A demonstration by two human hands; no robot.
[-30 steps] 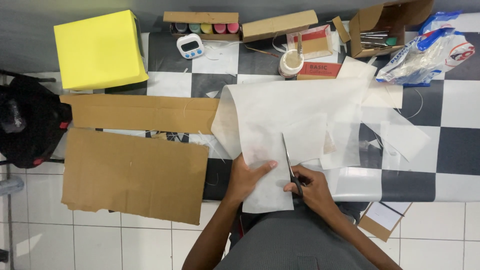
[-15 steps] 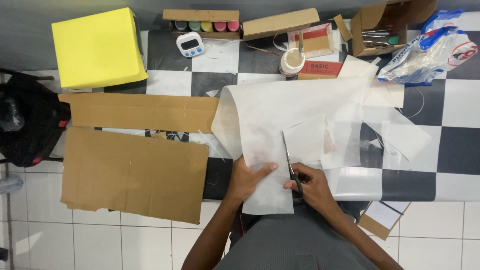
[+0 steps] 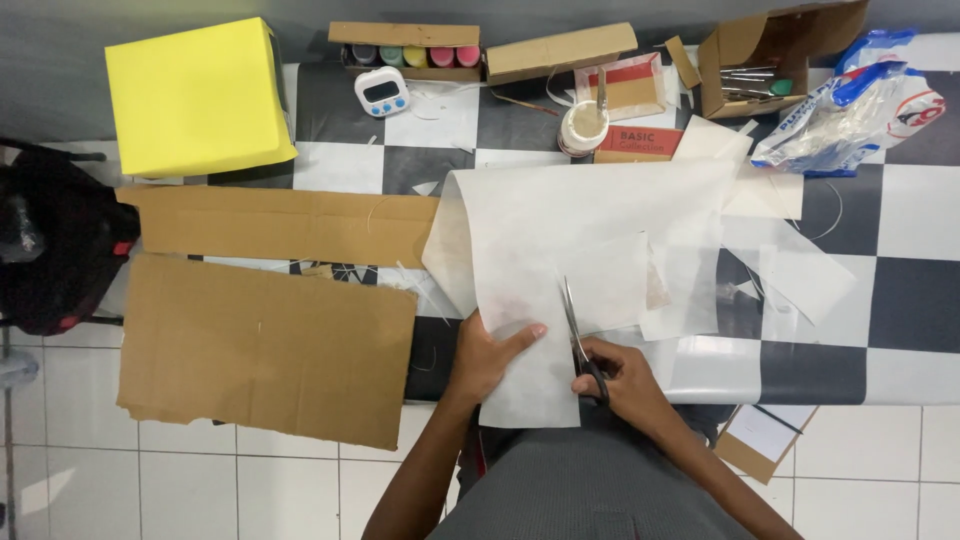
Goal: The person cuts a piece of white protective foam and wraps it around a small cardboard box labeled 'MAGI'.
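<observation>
On the checkered table, the left hand presses flat with spread fingers on the white paper sheet, while just beside it the right hand grips scissors cutting into this sheet.

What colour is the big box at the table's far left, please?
The box is bright yellow, seen in the head view.

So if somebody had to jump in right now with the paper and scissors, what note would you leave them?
Left hand: flat on the large thin white paper sheet, pinning its near strip at the table edge.
Right hand: holds the black-handled metal scissors, blades pointing away, in the sheet.
Done: a cut runs a short way up from the near edge.
Left: the sheet beyond the blade tips is uncut.
Brown cardboard panels lie to the left, untouched.
</observation>
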